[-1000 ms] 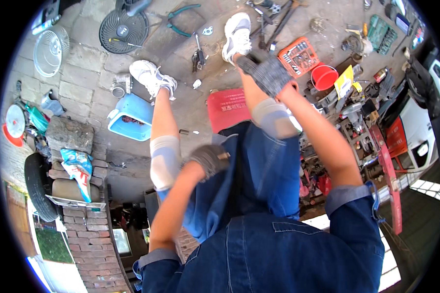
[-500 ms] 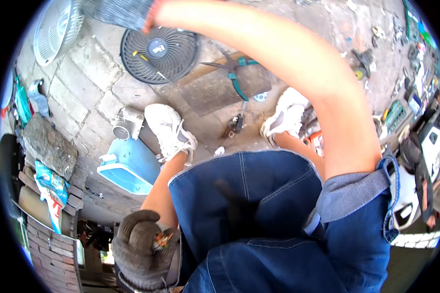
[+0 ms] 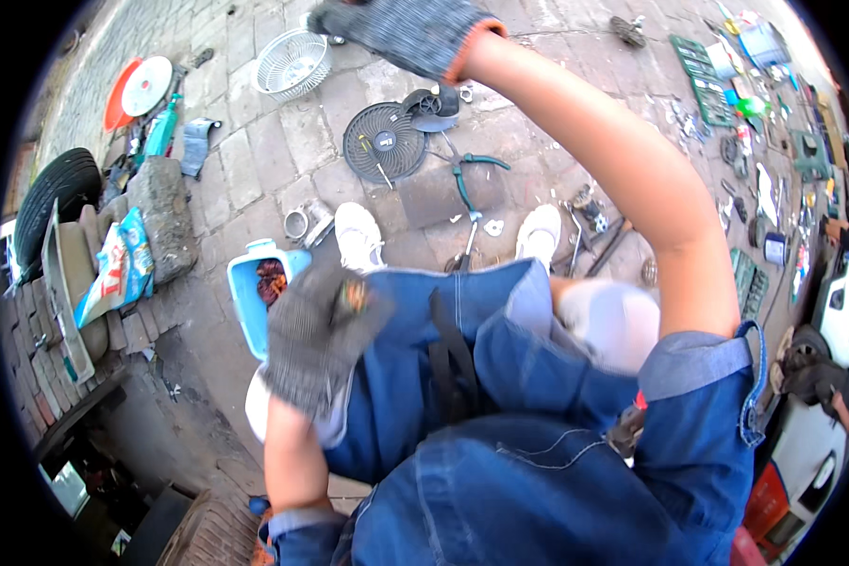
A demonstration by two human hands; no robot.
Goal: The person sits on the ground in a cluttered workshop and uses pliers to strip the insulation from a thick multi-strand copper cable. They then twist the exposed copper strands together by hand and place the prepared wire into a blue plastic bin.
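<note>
My right hand, in a grey knit glove with an orange cuff, reaches across to the far left. Its fingertips are near the rim of a white fan guard; part of the hand is cut off by the upper edge, so I cannot see whether it grips anything. My left hand, in a dark grey glove, hovers over my lap beside a light-blue bin. It is blurred and its fingertips are hidden. Ahead lie a black fan guard with a yellow screwdriver across it, and green-handled pliers.
A dark motor piece touches the black guard. A metal cylindrical part sits by my left shoe. Left are a stone block, a blue-white bag and a tyre. Tool cases and scattered tools cover the right side.
My view has shifted back and widened. My left hand has risen from beside my leg to above my lap, near the blue bin. My right hand now shows more fully, near the white guard.
</note>
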